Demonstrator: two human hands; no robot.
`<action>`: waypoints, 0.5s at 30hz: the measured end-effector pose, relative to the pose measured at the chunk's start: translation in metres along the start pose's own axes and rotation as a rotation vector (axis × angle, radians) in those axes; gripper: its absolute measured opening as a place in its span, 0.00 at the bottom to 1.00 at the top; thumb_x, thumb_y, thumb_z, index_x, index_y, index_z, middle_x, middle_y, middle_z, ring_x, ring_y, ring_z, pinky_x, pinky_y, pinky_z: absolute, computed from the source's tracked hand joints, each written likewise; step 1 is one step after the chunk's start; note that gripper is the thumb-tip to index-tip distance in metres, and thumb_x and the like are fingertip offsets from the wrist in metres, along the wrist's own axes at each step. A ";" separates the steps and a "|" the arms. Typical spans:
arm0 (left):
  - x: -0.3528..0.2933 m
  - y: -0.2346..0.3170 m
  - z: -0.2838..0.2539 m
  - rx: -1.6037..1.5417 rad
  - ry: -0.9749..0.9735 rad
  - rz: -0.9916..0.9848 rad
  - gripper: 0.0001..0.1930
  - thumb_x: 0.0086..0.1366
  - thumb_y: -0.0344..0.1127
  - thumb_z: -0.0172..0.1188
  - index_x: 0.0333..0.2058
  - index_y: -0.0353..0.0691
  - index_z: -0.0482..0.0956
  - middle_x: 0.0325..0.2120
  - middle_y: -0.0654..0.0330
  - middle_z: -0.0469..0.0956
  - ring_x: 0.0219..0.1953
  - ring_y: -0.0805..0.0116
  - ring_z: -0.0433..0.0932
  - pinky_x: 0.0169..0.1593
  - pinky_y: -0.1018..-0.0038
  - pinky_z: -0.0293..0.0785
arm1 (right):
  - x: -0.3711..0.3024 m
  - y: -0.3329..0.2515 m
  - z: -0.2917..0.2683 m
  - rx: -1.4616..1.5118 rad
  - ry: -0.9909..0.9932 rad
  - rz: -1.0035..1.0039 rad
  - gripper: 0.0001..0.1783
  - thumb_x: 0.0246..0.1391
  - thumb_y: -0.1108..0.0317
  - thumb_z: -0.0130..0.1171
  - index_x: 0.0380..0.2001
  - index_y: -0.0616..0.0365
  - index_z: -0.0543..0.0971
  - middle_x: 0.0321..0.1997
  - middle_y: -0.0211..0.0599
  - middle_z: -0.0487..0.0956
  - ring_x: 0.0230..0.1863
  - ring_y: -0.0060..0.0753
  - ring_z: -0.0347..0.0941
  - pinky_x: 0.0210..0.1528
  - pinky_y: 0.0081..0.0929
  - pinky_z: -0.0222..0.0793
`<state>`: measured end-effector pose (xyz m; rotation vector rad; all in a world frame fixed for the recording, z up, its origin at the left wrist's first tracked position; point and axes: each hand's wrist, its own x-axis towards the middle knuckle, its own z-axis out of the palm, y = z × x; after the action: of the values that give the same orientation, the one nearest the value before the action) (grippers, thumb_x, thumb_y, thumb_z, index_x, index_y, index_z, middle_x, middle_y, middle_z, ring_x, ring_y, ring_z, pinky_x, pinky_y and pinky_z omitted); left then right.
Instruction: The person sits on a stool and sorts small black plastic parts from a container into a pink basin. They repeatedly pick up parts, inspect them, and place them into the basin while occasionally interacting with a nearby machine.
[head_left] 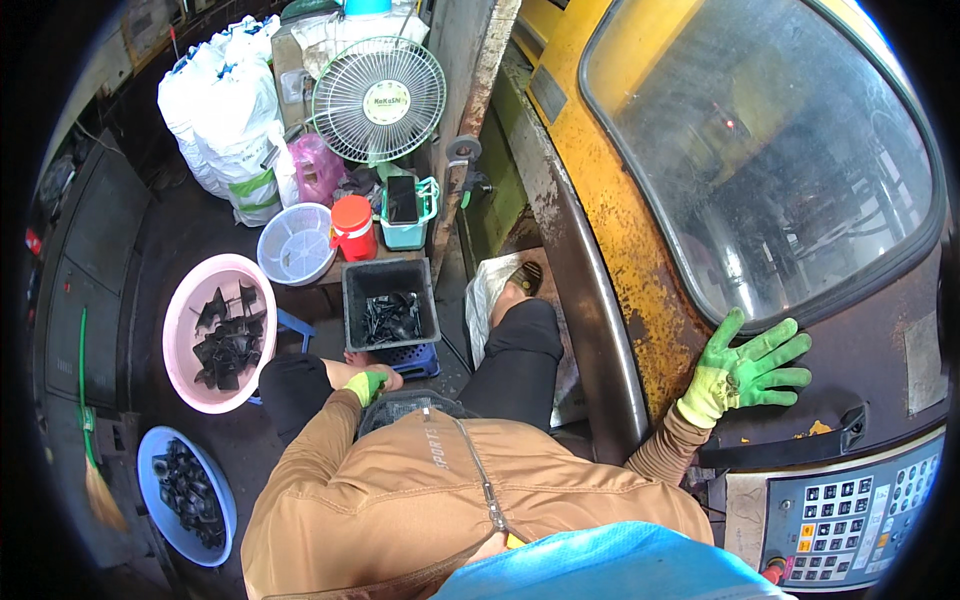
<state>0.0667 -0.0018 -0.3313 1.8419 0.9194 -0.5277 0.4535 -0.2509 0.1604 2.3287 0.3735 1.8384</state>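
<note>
My right hand (752, 375), in a green-palmed work glove, is spread flat against the yellow machine door (640, 300), just below its large window (765, 150). The fingers are stretched apart and hold nothing. My left hand (366, 386), in a matching glove, rests low by my left leg, next to a dark mesh item (415, 402) at my lap. Its fingers are mostly hidden, so whether it grips anything does not show. Beyond it stands a black square bin (436, 335) containing dark moulded pieces (392, 318), set on a blue crate (412, 362).
On the left are a pink basin (175, 345) and a blue basin (150, 490), both with black parts. Further off stand a fan (385, 100), white sacks (225, 110), a red jug (353, 228) and a teal basket (405, 236). A button control panel (850, 525) sits at lower right.
</note>
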 end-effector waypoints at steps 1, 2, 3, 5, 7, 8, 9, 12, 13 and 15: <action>0.000 -0.001 0.000 0.010 -0.002 -0.004 0.15 0.67 0.43 0.50 0.25 0.41 0.75 0.22 0.60 0.72 0.21 0.68 0.67 0.24 0.73 0.60 | 0.000 0.000 0.000 0.006 0.000 0.002 0.45 0.62 0.36 0.39 0.68 0.66 0.59 0.72 0.63 0.54 0.65 0.91 0.46 0.61 0.80 0.42; -0.001 -0.001 0.000 0.021 -0.001 -0.008 0.15 0.67 0.43 0.50 0.26 0.41 0.75 0.23 0.60 0.72 0.21 0.68 0.67 0.24 0.73 0.60 | -0.001 0.000 0.001 0.012 0.001 0.004 0.45 0.62 0.36 0.39 0.68 0.66 0.59 0.72 0.63 0.54 0.66 0.91 0.46 0.61 0.80 0.42; -0.001 -0.002 -0.001 0.035 -0.001 -0.014 0.14 0.67 0.43 0.50 0.26 0.41 0.75 0.23 0.60 0.73 0.22 0.68 0.68 0.25 0.73 0.60 | -0.001 0.001 0.001 0.016 0.002 0.009 0.45 0.62 0.36 0.39 0.68 0.65 0.59 0.72 0.63 0.54 0.66 0.91 0.46 0.62 0.80 0.42; -0.003 -0.003 -0.001 0.054 -0.002 -0.023 0.14 0.67 0.43 0.50 0.26 0.41 0.75 0.24 0.60 0.73 0.22 0.68 0.68 0.25 0.73 0.61 | -0.002 0.003 0.001 0.043 0.017 0.031 0.46 0.62 0.36 0.39 0.68 0.65 0.59 0.72 0.63 0.54 0.66 0.91 0.46 0.62 0.80 0.42; -0.004 -0.003 0.000 0.075 -0.006 -0.027 0.14 0.67 0.42 0.50 0.27 0.41 0.76 0.24 0.59 0.73 0.23 0.67 0.68 0.26 0.73 0.61 | -0.003 0.005 0.001 0.053 0.022 0.046 0.46 0.62 0.36 0.39 0.68 0.65 0.60 0.72 0.63 0.54 0.66 0.90 0.46 0.62 0.79 0.41; -0.004 -0.004 0.000 0.086 -0.007 -0.028 0.14 0.67 0.42 0.50 0.27 0.41 0.76 0.24 0.59 0.73 0.24 0.67 0.68 0.26 0.73 0.61 | -0.003 0.006 0.000 0.051 0.021 0.049 0.46 0.61 0.36 0.40 0.68 0.65 0.59 0.72 0.63 0.54 0.66 0.90 0.46 0.62 0.79 0.41; -0.004 -0.004 0.001 0.093 -0.011 -0.028 0.14 0.67 0.42 0.50 0.27 0.41 0.76 0.25 0.59 0.73 0.24 0.67 0.69 0.27 0.72 0.62 | -0.003 0.005 0.001 0.049 0.020 0.050 0.46 0.61 0.36 0.40 0.68 0.65 0.59 0.72 0.63 0.54 0.66 0.90 0.45 0.62 0.79 0.41; -0.002 -0.003 0.001 0.102 -0.023 -0.026 0.14 0.67 0.42 0.50 0.28 0.40 0.76 0.25 0.58 0.74 0.25 0.66 0.69 0.28 0.72 0.62 | -0.002 0.001 0.002 0.049 0.012 0.040 0.46 0.61 0.35 0.40 0.68 0.65 0.59 0.72 0.63 0.53 0.66 0.90 0.45 0.63 0.79 0.40; -0.002 -0.003 0.001 0.103 -0.024 -0.025 0.13 0.66 0.42 0.50 0.28 0.40 0.76 0.26 0.58 0.74 0.25 0.66 0.69 0.28 0.72 0.63 | -0.001 0.000 0.001 0.029 0.004 0.031 0.46 0.61 0.35 0.40 0.68 0.65 0.59 0.72 0.63 0.53 0.66 0.90 0.45 0.63 0.79 0.40; -0.001 -0.002 0.000 0.113 -0.025 -0.028 0.13 0.66 0.42 0.50 0.29 0.40 0.76 0.26 0.58 0.74 0.26 0.66 0.70 0.29 0.72 0.63 | -0.001 0.000 0.000 -0.009 -0.011 0.013 0.47 0.61 0.35 0.40 0.68 0.65 0.59 0.72 0.62 0.53 0.67 0.90 0.45 0.63 0.79 0.39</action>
<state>0.0643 -0.0014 -0.3317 1.9215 0.9158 -0.6296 0.4535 -0.2516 0.1593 2.3397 0.3484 1.8289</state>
